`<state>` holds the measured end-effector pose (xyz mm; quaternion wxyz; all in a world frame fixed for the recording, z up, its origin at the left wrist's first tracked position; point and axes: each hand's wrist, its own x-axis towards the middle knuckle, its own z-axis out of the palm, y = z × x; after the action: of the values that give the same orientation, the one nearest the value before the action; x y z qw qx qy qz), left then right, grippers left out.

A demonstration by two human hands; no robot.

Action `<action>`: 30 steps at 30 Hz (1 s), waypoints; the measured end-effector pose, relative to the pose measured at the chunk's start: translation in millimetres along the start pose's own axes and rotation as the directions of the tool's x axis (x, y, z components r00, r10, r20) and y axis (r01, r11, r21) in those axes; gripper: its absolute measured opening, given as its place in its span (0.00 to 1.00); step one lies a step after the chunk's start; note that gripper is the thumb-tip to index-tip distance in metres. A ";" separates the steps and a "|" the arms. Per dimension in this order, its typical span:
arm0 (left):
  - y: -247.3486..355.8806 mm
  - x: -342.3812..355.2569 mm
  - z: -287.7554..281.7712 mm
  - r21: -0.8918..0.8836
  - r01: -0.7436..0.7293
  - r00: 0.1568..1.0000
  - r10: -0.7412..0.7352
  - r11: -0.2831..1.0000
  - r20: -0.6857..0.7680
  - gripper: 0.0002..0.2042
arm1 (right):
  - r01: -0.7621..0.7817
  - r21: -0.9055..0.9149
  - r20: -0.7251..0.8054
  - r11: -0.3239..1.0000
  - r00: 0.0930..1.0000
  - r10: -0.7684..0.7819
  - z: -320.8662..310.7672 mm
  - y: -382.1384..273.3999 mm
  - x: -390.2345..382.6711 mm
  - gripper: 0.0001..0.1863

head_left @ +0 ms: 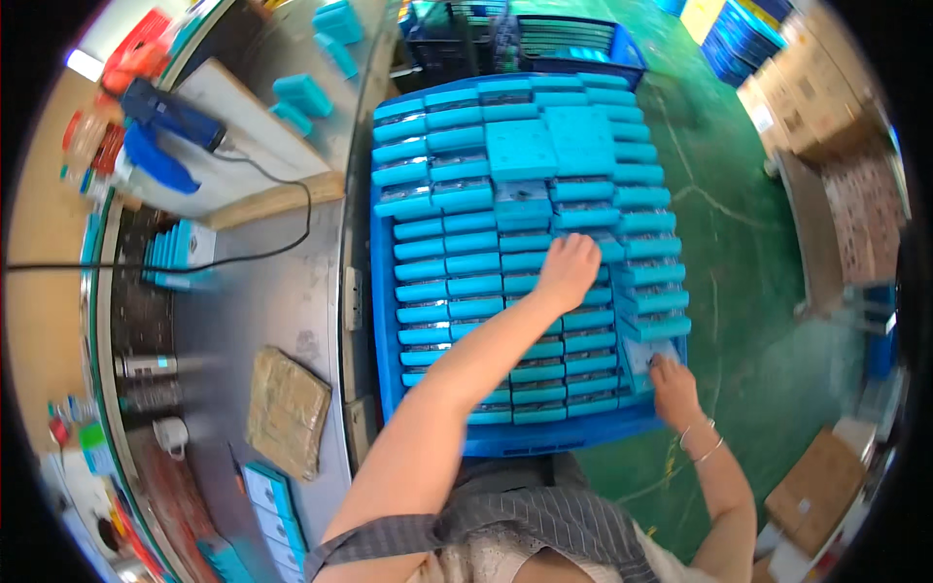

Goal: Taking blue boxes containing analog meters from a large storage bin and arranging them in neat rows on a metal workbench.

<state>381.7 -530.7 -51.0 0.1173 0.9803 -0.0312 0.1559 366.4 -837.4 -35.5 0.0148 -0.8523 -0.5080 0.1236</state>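
Teal cases [457,262], flat and oblong, fill a blue plastic crate [544,442] in tight rows, with more laid flat on top at the crate's far end; the crate stands on a green floor [739,321], just right of a steel workbench [282,291]. The bench, the largest thing left of the crate, carries a pale board [243,146] at its far end, where a blue handheld tool [170,115] lies with its black cable [292,228] trailing across the metal. Loose teal pieces [303,95] sit beyond the board. Nearer, left of the crate, a flat brown wrapped bundle [285,410] rests on the bench, with a small stack of teal cases [175,255] farther left and a white cup [173,434] at the bench's near edge. Beyond the crate stand dark blue baskets [573,44]; well to the crate's right, cardboard boxes [821,486] rest on the floor. The left hand [567,270] reaches across the crate's middle, fingers curled down onto a teal case in the right-hand rows; whether it actually grips one cannot be told. The right hand [673,389], bangles on the wrist, rests at the crate's near right corner, fingertips pressed on a case there, hold unclear.
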 end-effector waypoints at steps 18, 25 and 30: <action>-3.9 -235.0 -345.1 -0.584 0.518 0.112 -0.727 0.625 -0.678 0.08 | 0.495 0.799 -0.504 0.341 0.861 -0.070 -140.5 -163.1 144.8 0.28; 46.1 -347.8 -255.9 -0.189 0.904 0.135 -0.675 0.383 -0.725 0.27 | 0.597 0.738 -0.526 0.314 0.801 -0.285 -87.0 -331.9 220.1 0.29; 147.8 -420.7 -222.6 -0.118 0.969 0.108 -0.800 0.217 -0.590 0.26 | 0.840 0.245 -0.510 0.485 0.537 -0.672 -78.3 -375.0 168.5 0.27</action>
<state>-98.7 -610.4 55.5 0.0403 0.7076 0.6285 0.3203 137.1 -501.7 63.9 0.3604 -0.5095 -0.7783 0.0691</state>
